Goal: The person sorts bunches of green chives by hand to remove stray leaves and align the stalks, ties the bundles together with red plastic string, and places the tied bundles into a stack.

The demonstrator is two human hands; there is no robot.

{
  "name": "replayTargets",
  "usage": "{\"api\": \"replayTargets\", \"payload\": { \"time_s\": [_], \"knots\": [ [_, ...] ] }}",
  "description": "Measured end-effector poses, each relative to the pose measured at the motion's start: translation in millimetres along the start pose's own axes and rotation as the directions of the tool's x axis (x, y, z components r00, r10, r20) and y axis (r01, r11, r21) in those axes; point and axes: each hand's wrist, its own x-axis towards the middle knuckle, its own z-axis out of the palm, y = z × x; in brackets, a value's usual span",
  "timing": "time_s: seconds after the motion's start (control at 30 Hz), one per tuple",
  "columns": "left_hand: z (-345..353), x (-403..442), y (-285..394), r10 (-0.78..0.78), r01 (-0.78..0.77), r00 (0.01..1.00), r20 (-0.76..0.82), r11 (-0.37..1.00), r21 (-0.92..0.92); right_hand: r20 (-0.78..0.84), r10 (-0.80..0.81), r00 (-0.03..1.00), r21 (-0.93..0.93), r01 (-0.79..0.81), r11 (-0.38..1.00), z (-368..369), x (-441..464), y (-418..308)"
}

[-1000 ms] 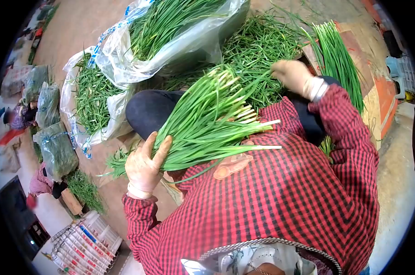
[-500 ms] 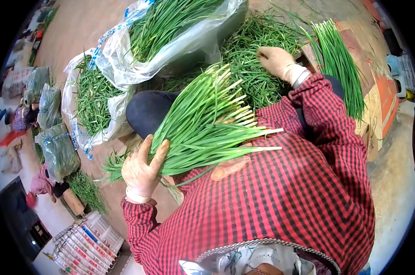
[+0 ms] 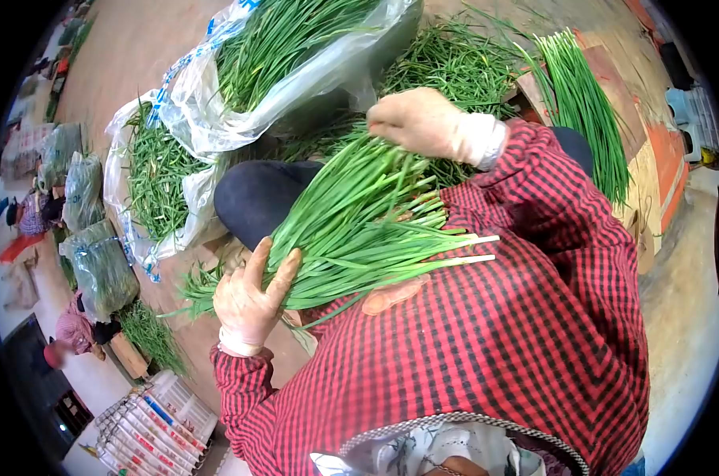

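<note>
My gloved left hand [image 3: 252, 300] is wrapped round the leafy end of a bunch of long green stalks [image 3: 359, 222], which lies fanned across my lap with its pale ends to the right. Over the bunch's upper end is my gloved right hand [image 3: 419, 123], fingers bent together at the stalks; its fingertips are partly hidden, so what they grip cannot be made out. Behind that hand lies a heap of loose green leaves [image 3: 455, 63]. A neat bunch of stalks [image 3: 586, 111] rests at the right on cardboard.
An open plastic bag [image 3: 296, 119] of stalks stands in front, with another bag [image 3: 121, 159] of leaves to its left. Farther left are filled bags [image 3: 101, 266], stacked white crates [image 3: 157, 428] and a person in a checked top [image 3: 75, 327]. Blue-grey crates [image 3: 693, 119] stand at the right.
My right hand has moved left from the leaf heap to the upper end of the bunch. My left hand has stayed on the leafy end.
</note>
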Motion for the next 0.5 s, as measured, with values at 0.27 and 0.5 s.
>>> {"api": "replayTargets", "payload": {
  "time_s": [0.27,0.5],
  "knots": [
    [12.7,4.2,-4.7,0.026,-0.027,0.996,-0.091,1.000,-0.010,0.071,0.391,0.918,0.275,-0.395,0.877,-16.8,-32.9,70.3],
    [10.9,8.2,-3.0,0.035,-0.039,0.991,-0.133,0.999,-0.033,0.077,0.205,0.976,0.135,-0.213,0.968,1.6,-2.4,14.4]
  ]
}}
